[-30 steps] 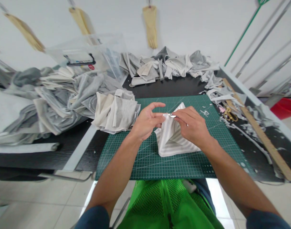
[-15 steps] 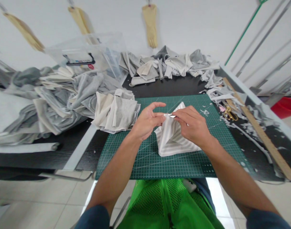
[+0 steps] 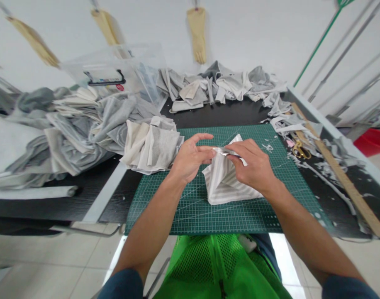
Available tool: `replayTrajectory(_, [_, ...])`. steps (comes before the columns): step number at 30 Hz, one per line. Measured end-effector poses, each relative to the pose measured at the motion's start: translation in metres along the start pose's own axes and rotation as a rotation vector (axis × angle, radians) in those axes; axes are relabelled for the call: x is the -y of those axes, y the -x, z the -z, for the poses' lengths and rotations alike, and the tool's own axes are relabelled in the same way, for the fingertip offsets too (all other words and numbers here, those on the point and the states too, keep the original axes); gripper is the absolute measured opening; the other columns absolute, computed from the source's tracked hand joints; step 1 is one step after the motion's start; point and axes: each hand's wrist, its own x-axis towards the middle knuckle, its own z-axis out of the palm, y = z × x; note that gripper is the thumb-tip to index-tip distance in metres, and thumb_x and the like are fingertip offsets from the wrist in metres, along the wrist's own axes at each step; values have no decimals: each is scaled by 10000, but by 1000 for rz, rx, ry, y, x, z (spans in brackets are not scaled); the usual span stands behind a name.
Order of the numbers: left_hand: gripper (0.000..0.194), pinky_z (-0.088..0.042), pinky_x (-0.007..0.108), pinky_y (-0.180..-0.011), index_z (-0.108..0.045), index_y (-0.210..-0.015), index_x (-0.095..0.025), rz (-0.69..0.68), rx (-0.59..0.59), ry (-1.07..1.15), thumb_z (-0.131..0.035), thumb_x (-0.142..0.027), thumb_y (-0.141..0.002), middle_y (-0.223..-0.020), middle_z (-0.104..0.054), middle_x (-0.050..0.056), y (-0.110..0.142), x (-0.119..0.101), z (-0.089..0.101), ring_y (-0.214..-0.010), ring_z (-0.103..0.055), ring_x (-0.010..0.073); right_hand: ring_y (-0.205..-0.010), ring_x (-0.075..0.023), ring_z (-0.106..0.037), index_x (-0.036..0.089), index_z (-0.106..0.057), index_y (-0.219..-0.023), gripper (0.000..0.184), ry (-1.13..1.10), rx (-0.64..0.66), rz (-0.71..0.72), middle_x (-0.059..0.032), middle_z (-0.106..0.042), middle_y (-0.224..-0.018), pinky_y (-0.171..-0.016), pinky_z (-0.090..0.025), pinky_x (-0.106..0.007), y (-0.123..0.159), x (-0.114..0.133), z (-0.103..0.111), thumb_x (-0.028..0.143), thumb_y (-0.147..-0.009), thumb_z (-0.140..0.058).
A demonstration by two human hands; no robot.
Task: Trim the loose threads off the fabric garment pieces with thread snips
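Observation:
A folded grey-and-white striped cloth [image 3: 224,185] stands tented on the green cutting mat [image 3: 177,203]. My left hand [image 3: 190,160] pinches its upper edge, thumb against two fingers, the index finger stretched out. My right hand [image 3: 252,166] is closed on a small silvery metal tool [image 3: 224,151], whose tip meets the cloth's top edge between the two hands. What kind of tool it is I cannot make out.
Heaps of grey and cream fabric [image 3: 84,124] cover the left and back of the black table [image 3: 96,191]. A clear plastic box [image 3: 115,72] stands behind them. Gold scissors [image 3: 300,149], a wooden ruler [image 3: 342,176] and fabric scraps lie at the right. Green mesh [image 3: 221,265] covers my lap.
My right hand has shifted slightly down and the metal tool shows more between the fingers. The cloth and left hand have barely moved.

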Motion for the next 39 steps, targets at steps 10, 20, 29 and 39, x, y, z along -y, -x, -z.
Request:
replayTrajectory(10, [628, -540, 251, -640, -568, -1220, -171, 13, 40, 23, -887, -184, -680, -804, -773, 38, 1, 0, -3, -681, -716, 154, -967, -247, -674, 248, -713, -1163, 282, -12, -18, -15, -75, -757, -1059, -899, -556, -452, 1, 0, -1, 110, -963, -570])
replayTrajectory(20, [643, -518, 235, -620, -554, -1224, -177, 13, 56, 31, -900, -212, -683, -812, -773, 36, 2, -1, -4, -673, -709, 147, -967, -245, -677, 231, -700, -1159, 258, 20, -27, 13, -80, -757, -1056, -892, -557, -437, -1, 1, -2, 108, -961, -589])
replayTrajectory(29, [645, -526, 238, -636, -540, -1236, -178, 10, 83, 21, -890, -197, -694, -834, -785, 46, 3, -1, -4, -672, -705, 140, -972, -254, -670, 237, -698, -1174, 273, 14, -20, 7, -84, -752, -1065, -893, -557, -448, -1, 1, 0, 114, -954, -594])
replayTrajectory(39, [660, -538, 245, -652, -534, -1264, -170, 17, 99, 13, -890, -205, -709, -842, -787, 56, 4, 0, -5, -667, -700, 134, -950, -240, -668, 230, -697, -1156, 268, 13, -19, 24, -79, -759, -1051, -886, -559, -432, 1, -1, -2, 89, -956, -588])
